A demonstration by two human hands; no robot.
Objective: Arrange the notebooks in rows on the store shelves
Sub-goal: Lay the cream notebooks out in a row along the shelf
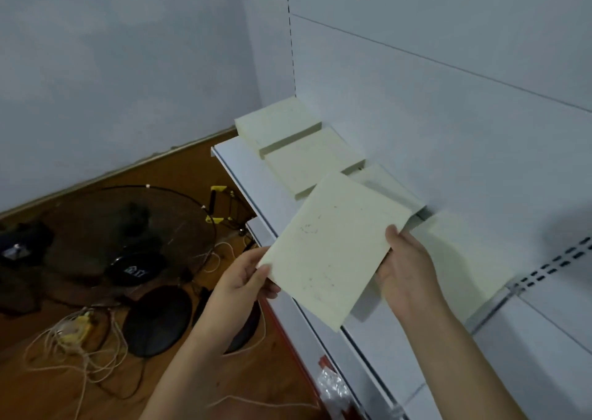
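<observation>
You are holding one notebook [333,250] at frame centre, tilted above the shelf [378,333]. Your left hand [246,278] is pinching its lower-left corner; your right hand [403,269] is gripping its right edge. The placing step is underway. Next, I judge, you are lowering it flat beside the row [307,160].

Bare shelf [253,176] strip left of 2 far notebook stacks [290,138]; the held notebook [333,246] blocks the near part.
</observation>
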